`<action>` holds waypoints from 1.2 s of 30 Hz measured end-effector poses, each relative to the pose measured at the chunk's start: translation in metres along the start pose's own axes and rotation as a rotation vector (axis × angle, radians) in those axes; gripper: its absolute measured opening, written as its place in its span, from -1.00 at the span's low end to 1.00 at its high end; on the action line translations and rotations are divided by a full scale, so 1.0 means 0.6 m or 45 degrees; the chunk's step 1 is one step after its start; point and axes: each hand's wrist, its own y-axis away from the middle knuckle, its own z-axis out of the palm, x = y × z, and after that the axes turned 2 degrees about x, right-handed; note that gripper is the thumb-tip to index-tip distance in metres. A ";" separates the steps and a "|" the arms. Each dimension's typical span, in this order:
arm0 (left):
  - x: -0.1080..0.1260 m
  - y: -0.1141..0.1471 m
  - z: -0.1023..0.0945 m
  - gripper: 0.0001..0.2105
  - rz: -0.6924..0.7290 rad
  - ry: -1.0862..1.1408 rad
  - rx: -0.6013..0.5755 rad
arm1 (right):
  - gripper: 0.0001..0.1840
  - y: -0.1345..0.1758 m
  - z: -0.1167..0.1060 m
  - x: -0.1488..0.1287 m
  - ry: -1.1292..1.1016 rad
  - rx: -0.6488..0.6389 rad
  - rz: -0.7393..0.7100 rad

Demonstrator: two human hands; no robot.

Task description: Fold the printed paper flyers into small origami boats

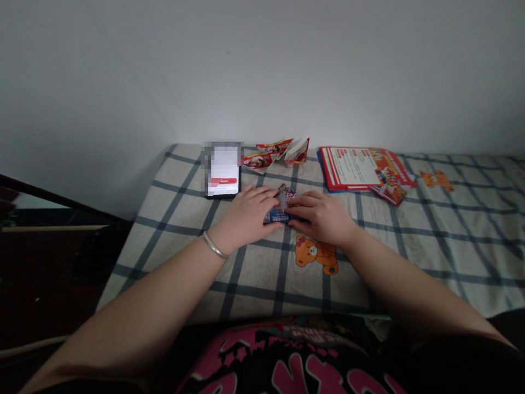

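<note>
A small blue printed paper (283,209), with white lettering and some red, lies on the checked cloth between my hands. My left hand (255,210) grips its left side, fingers over the top and thumb along the near edge. A silver bangle circles that wrist. From the right, my right hand (322,216) holds the other side, fingertips on the printed face and thumb at the near edge. Much of the paper is hidden under my fingers, and I cannot make out how it is folded.
Beyond my hands stand folded red-and-white printed papers (270,154). A phone (223,172) with a lit screen lies to their left. Rightward is a stack of red leaflets (353,167), with a small red packet (389,194) at its near edge. A grey wall (262,71) rises behind.
</note>
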 end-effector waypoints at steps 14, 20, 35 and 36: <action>-0.010 0.004 -0.005 -0.72 0.018 0.032 0.056 | -0.70 0.000 -0.007 0.008 -0.129 0.008 0.036; 0.001 0.003 -0.010 -0.75 0.051 -0.008 0.106 | -0.69 0.000 -0.005 0.006 0.012 -0.011 0.058; 0.015 0.001 -0.009 -0.75 0.037 -0.122 0.091 | -0.78 0.004 -0.007 -0.003 0.055 0.067 0.181; 0.013 0.001 -0.007 -0.77 0.039 -0.106 0.089 | -0.77 0.003 -0.008 -0.004 0.059 0.058 0.172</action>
